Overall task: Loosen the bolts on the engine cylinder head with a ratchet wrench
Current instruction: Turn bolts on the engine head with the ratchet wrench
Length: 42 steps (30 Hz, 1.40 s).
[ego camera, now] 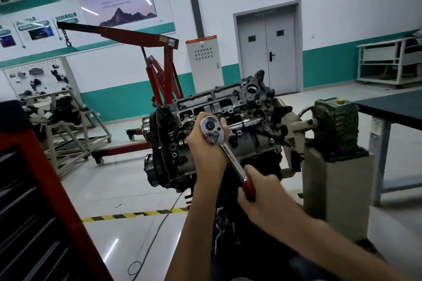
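Note:
The engine [228, 121] sits tilted on a stand, its grey cylinder head [217, 100] facing me. A chrome ratchet wrench [228, 150] with a dark red grip points its round head up and left, its extension bar [246, 123] reaching right into the cylinder head. My left hand [205, 143] cups the ratchet head from behind, fingers curled round it. My right hand [260, 191] grips the red handle low and to the right. The bolt under the socket is hidden.
A red engine crane [159, 57] stands behind the engine. A red tool cabinet [34, 201] fills the lower left. At right are the stand's grey pedestal [342, 189] with a green gearbox [335, 125] and a dark table [392, 107]. Yellow-black floor tape [132, 214] and a cable [155, 235] lie below.

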Each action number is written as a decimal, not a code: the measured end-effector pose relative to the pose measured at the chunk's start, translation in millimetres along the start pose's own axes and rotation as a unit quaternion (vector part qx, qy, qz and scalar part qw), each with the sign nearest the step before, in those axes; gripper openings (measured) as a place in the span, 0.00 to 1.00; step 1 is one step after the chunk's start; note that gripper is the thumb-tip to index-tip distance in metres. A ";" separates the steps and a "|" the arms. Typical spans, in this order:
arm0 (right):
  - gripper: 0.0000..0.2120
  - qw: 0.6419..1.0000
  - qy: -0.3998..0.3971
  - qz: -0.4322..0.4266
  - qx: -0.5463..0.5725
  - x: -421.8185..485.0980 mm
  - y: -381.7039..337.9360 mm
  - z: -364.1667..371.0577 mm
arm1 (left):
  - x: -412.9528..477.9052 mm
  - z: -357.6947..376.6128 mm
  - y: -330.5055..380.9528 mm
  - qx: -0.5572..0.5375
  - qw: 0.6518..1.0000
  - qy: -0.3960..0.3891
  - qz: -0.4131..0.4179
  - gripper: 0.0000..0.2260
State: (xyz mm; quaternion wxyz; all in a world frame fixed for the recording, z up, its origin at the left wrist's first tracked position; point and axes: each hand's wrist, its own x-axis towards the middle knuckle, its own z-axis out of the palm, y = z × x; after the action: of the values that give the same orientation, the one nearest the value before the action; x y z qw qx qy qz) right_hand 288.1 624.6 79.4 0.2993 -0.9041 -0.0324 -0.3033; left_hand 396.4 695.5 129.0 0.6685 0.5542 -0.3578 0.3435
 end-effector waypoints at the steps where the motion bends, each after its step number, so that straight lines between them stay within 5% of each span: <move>1: 0.11 0.998 0.006 0.016 0.067 -6.4 -6.7 18.5 | -1.1 2.6 0.7 0.000 1.000 0.001 0.000 0.15; 5: 0.12 0.993 0.023 0.018 0.114 -5.7 -9.9 36.8 | 3.3 -2.4 1.0 -0.097 0.993 -0.031 -0.056 0.14; 9: 0.11 0.992 -0.034 -0.087 -0.082 17.3 13.5 -24.6 | 9.9 -15.7 -3.3 -0.061 0.993 -0.057 -0.082 0.18; 13: 0.08 0.924 -0.028 -0.211 -0.318 65.7 15.3 -106.5 | 14.9 -19.3 -2.0 0.007 0.994 -0.087 -0.060 0.15; 17: 0.08 0.898 -0.012 -0.209 -0.387 85.1 4.1 -121.7 | 15.2 -21.7 -3.2 0.015 0.994 -0.085 -0.066 0.18; 24: 0.06 0.996 0.010 -0.016 -0.089 7.7 3.7 -16.6 | 0.1 -6.0 -1.2 0.018 1.000 -0.013 -0.019 0.12; 27: 0.06 0.990 0.022 0.052 0.126 -10.6 -11.9 32.8 | -2.8 6.0 1.5 -0.006 0.999 -0.039 -0.020 0.16; 29: 0.07 0.987 0.034 0.046 0.148 -10.7 -10.0 38.5 | -1.9 6.1 0.2 -0.039 0.997 -0.056 -0.026 0.17; 33: 0.08 0.998 -0.001 -0.036 -0.060 5.5 20.9 -15.4 | 9.7 -1.9 -4.0 -0.033 0.994 -0.078 -0.062 0.19; 37: 0.09 0.951 0.006 -0.130 -0.279 52.3 34.4 -101.0 | 12.0 -3.8 -1.3 0.015 0.991 -0.120 -0.059 0.19; 42: 0.08 0.932 0.014 -0.130 -0.339 70.9 24.5 -109.2 | 12.3 -12.5 -4.2 0.002 0.993 -0.108 -0.055 0.14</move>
State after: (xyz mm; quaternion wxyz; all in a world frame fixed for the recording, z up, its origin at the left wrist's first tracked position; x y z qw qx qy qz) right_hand 293.9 534.5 176.4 -0.0665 -0.9354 -0.0412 -0.3448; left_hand 407.5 708.0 135.9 0.6427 0.6082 -0.3961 0.2453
